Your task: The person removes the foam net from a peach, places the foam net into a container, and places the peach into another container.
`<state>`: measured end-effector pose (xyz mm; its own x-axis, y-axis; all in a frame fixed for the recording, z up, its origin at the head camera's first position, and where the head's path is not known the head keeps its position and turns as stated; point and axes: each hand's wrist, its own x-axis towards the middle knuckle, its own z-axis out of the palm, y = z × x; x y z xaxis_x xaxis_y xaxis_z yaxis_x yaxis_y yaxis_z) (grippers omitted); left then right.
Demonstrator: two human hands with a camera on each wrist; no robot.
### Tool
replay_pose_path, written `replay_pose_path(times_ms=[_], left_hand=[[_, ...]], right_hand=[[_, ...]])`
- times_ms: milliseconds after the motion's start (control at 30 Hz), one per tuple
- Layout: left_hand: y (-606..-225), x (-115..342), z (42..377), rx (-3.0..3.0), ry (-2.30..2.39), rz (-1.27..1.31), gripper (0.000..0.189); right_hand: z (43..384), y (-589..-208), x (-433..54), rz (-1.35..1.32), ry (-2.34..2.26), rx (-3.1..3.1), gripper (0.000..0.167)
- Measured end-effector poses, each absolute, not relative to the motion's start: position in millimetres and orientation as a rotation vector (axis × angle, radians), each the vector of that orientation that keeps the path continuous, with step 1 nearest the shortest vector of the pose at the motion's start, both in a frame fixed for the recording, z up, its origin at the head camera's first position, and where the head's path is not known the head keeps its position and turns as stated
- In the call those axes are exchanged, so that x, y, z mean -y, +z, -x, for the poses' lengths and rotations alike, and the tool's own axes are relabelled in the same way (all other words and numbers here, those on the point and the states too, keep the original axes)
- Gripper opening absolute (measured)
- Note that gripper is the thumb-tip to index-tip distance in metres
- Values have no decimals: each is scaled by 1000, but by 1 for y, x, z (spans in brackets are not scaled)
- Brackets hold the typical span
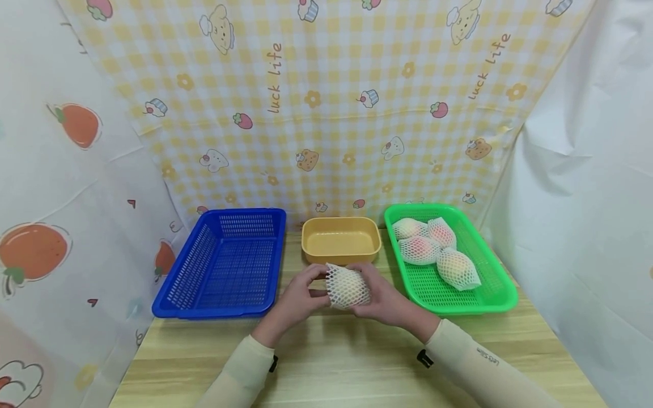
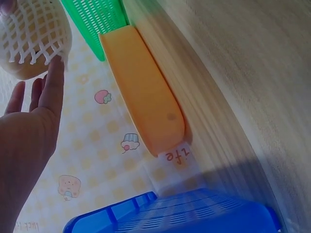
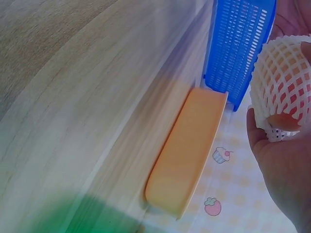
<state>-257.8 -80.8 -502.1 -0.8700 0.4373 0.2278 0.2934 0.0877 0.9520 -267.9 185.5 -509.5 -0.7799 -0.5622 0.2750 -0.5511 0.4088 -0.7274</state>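
Note:
Above the table in front of me, my right hand (image 1: 380,297) grips a peach (image 1: 349,288) wrapped in a white foam net (image 3: 277,82). My left hand (image 1: 301,297) is at the peach's left end, thumb below and fingers above, holding the net's open edge. From the left wrist, a fingertip shows right at the net's cut rim, with bare pale fruit beyond it. Red blush shows through the mesh in the right wrist view. Several netted peaches (image 1: 420,249) lie in the green basket (image 1: 492,280) to the right.
A blue basket (image 1: 245,272) with nothing in it stands at the left. Between the baskets, just behind my hands, is a small yellow-orange tray (image 1: 340,259). A checked curtain (image 1: 336,141) hangs behind the wooden table (image 1: 336,362), with white cloth at both sides.

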Motion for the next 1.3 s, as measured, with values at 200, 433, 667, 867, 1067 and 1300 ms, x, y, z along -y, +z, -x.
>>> replay_pose_path(times_ms=[200,433,667,867,1067,1300], left_hand=[[-503,80,258,-2266,1828,-759,61],[-503,77,257,-2244,1811,-746,71],[-505,74,256,-2186,1841,-714,79],[-505,74,255,-2156,1871,-683,78],[-505,74,254,-2156,1897,-699,77],[-502,76,251,-2209,1920,-681,75]], right_hand=[[267,-507,-185,1074,-1339,-2628,90],[265,-504,-181,1104,-1330,-2636,90],[262,-500,-176,1129,-1365,-2602,88],[262,-498,-173,1179,-1377,-2606,86],[262,-498,-174,1224,-1408,-2622,83],[260,-496,-174,1214,-1424,-2658,81]])
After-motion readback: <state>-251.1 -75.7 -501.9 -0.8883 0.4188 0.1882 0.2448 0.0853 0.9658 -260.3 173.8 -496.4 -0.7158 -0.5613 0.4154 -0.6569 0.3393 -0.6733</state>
